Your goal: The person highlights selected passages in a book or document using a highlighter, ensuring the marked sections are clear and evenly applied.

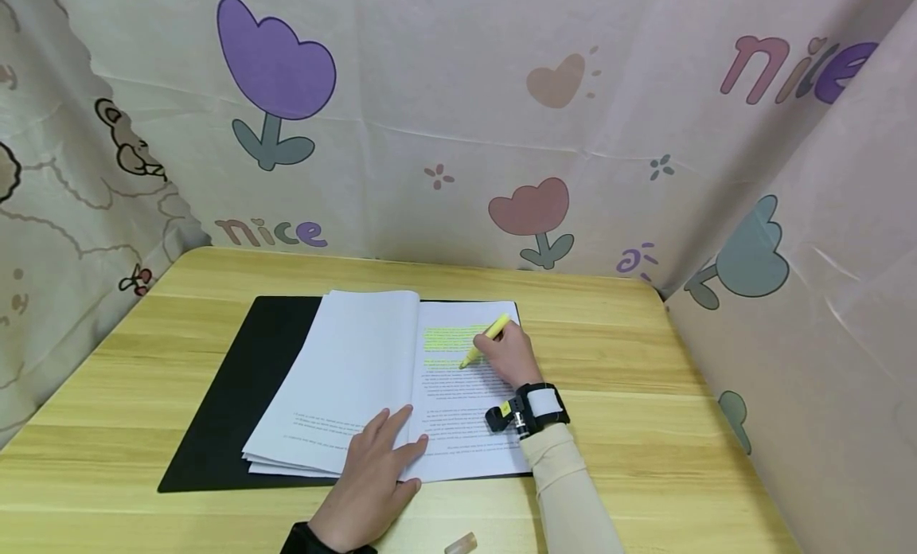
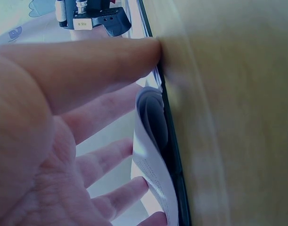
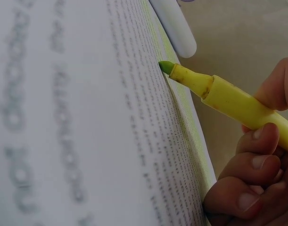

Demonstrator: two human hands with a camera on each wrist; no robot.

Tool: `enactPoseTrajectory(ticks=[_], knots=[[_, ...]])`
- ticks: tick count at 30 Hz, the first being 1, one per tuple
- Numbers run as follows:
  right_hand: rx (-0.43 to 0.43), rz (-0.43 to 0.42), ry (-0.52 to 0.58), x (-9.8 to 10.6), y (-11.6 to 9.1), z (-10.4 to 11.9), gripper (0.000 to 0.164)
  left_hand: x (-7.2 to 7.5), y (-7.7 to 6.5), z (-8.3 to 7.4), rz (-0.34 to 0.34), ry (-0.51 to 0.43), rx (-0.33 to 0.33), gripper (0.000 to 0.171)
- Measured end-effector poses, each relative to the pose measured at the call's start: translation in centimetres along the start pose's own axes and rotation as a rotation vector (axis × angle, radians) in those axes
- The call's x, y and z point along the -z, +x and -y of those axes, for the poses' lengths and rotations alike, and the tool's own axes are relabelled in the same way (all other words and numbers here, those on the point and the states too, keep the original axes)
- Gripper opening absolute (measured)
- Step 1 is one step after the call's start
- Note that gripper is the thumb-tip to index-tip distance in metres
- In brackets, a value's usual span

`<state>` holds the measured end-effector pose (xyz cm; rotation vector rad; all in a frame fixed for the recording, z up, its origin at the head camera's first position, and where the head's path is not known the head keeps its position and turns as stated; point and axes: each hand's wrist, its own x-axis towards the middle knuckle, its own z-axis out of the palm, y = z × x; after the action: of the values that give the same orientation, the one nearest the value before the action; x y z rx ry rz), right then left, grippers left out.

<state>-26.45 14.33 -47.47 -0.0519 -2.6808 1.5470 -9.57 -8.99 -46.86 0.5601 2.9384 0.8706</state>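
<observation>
Right hand: grip narrow, fingers and thumb holding a yellow highlighter.
Highlighter: tilted, at 2 o'clock from the centre of the printed booklet; green tip at the lowest of the yellow-marked lines.
Left hand: grip wide, fingers spread, resting on the booklet's near part at 7 o'clock.
Black mat: beneath the booklet, jutting out towards 9 o'clock.
Beige cylinder: on the wooden surface, at 5 o'clock.
</observation>
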Motion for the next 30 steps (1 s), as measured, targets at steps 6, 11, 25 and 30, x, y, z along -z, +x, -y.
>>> enactPoseTrajectory(ticks=[6,11,25,30], knots=[[-0.008,0.003,0.002,0.06,-0.05,0.10,0.016,0.00,-0.03,0.01,0.009,0.004,0.009,0.044],[-0.018,-0.005,0.000,0.10,-0.05,-0.01,0.017,-0.06,-0.02,0.05,0.006,0.008,0.006,0.045],[0.014,0.000,-0.003,0.27,-0.21,0.04,0.014,-0.18,0.01,0.14,0.003,0.012,0.002,0.045],[0.017,-0.007,0.001,0.27,-0.13,-0.15,0.014,-0.15,0.00,0.12,0.008,0.009,0.007,0.045]])
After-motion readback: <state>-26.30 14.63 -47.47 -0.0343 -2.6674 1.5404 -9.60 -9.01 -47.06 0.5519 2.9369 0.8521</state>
